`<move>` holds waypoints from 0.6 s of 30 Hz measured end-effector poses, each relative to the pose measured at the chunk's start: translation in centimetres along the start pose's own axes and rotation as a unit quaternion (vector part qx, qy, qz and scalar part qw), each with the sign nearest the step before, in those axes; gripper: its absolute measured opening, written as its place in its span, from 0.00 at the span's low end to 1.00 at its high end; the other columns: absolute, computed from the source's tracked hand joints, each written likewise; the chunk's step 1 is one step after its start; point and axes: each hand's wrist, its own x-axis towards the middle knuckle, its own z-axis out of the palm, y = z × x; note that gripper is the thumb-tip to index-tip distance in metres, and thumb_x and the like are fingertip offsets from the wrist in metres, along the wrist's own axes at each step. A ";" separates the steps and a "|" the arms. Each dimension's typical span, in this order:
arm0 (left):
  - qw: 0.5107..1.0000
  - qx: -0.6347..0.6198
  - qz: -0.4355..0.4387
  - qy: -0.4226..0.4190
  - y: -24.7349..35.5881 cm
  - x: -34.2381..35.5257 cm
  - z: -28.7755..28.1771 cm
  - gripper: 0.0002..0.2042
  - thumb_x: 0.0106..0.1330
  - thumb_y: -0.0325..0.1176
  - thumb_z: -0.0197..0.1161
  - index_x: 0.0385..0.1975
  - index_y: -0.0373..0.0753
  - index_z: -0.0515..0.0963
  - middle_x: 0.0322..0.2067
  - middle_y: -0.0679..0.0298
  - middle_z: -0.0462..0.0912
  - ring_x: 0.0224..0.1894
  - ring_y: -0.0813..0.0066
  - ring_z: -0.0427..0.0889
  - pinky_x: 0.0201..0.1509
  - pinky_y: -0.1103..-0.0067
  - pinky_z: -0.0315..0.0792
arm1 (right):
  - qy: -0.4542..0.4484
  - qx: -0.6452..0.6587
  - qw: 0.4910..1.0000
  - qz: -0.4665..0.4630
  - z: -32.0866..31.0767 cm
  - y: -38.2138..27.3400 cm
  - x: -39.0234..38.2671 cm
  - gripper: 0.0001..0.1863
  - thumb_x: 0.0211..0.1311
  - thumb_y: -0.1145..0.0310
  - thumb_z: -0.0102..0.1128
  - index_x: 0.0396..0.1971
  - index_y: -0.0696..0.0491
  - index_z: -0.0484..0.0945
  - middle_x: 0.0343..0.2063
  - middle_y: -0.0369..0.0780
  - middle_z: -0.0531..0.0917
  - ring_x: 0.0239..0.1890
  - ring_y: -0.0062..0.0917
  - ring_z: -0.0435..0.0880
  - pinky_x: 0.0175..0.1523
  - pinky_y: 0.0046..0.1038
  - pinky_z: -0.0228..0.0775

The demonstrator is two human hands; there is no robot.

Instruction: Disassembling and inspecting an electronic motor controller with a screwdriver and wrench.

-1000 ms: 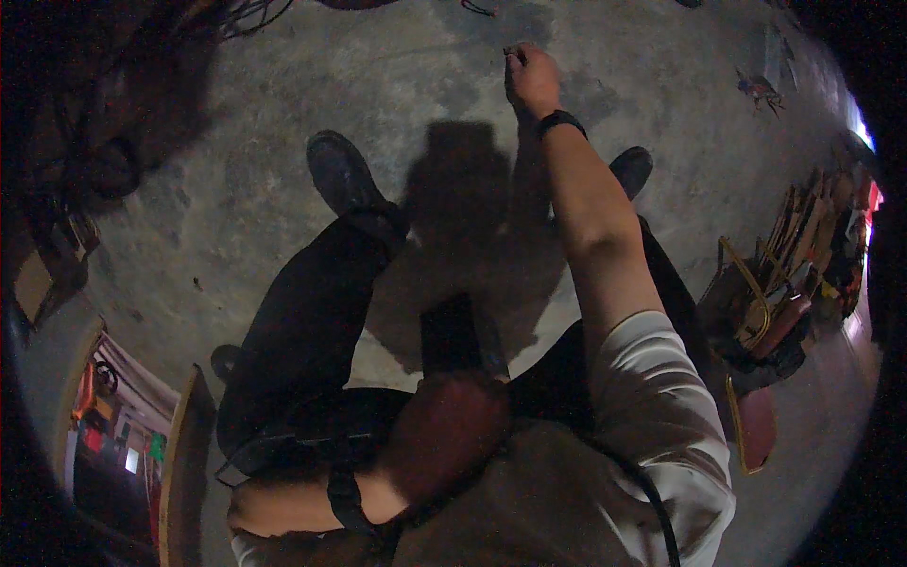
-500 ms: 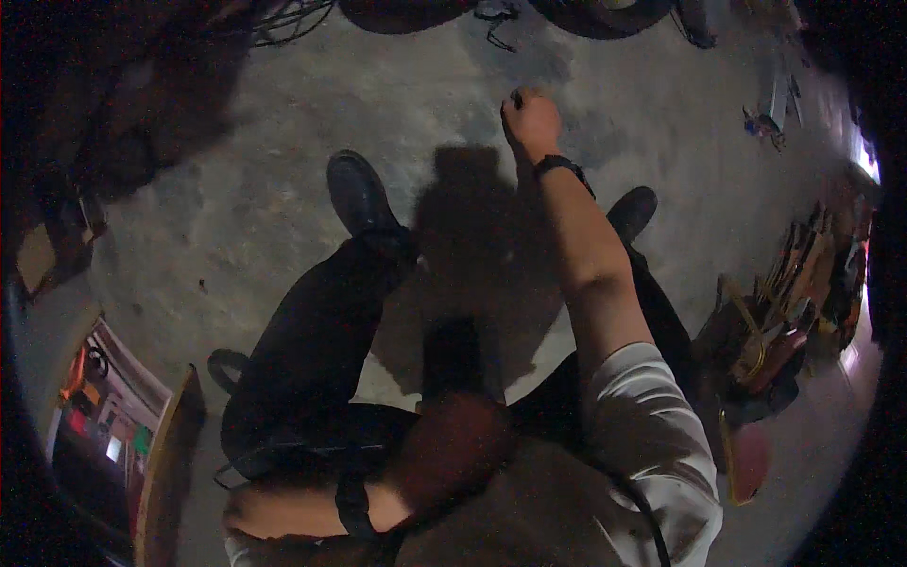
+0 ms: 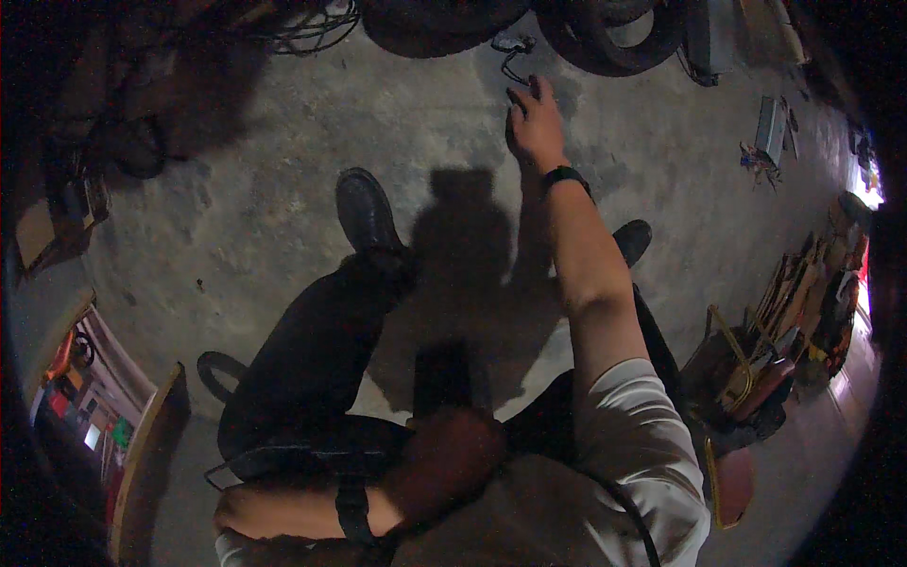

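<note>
My right hand (image 3: pixel 539 128) is stretched forward over the concrete floor, its fingers apart and nothing seen between them. Just beyond the fingertips, a thin dark cable (image 3: pixel 513 68) trails from a small pale object (image 3: pixel 513 43); I cannot make out what that object is or whether the fingers touch the cable. My left hand (image 3: pixel 449 463) lies in deep shadow across my lap, and its fingers cannot be told apart. Each wrist carries a dark band.
Dark tyres (image 3: pixel 614 42) lie along the far edge, with coiled cables (image 3: pixel 316 28) at far left. A grey metal box (image 3: pixel 770 128) with loose wires is at right. Flattened cardboard (image 3: pixel 789 293) and a yellow-framed chair (image 3: pixel 732 354) are nearer right. A wooden board (image 3: pixel 151 454) stands lower left.
My right hand has gone from closed to fingers spread, extending slightly forward towards the cable. The view has tilted up, showing more of the tyres. My left hand stays in my lap.
</note>
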 end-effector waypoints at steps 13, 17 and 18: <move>0.999 0.037 0.018 0.015 0.0 -0.1 -0.5 0.06 0.54 0.30 0.61 0.26 0.34 0.82 0.25 0.48 0.83 0.28 0.57 0.85 0.32 0.64 0.78 | -0.077 0.046 0.990 0.107 -1.5 0.8 2.8 0.22 0.59 0.71 0.64 0.55 0.53 0.78 0.51 0.48 0.82 0.56 0.47 0.78 0.60 0.41 0.70; 0.986 0.031 0.115 0.115 0.3 -0.5 -2.7 0.06 0.56 0.29 0.59 0.27 0.34 0.82 0.24 0.49 0.83 0.28 0.55 0.85 0.32 0.62 0.77 | 0.017 0.042 0.998 0.047 -6.6 0.2 3.8 0.18 0.58 0.66 0.66 0.49 0.54 0.81 0.47 0.51 0.82 0.48 0.48 0.81 0.53 0.45 0.74; 0.992 0.016 0.083 0.094 0.7 -0.3 -2.9 0.06 0.57 0.29 0.59 0.27 0.34 0.81 0.25 0.49 0.83 0.29 0.53 0.85 0.33 0.62 0.77 | -0.007 -0.021 1.000 -0.009 -7.5 -0.1 4.6 0.16 0.58 0.67 0.66 0.48 0.52 0.82 0.44 0.50 0.82 0.47 0.46 0.81 0.51 0.44 0.73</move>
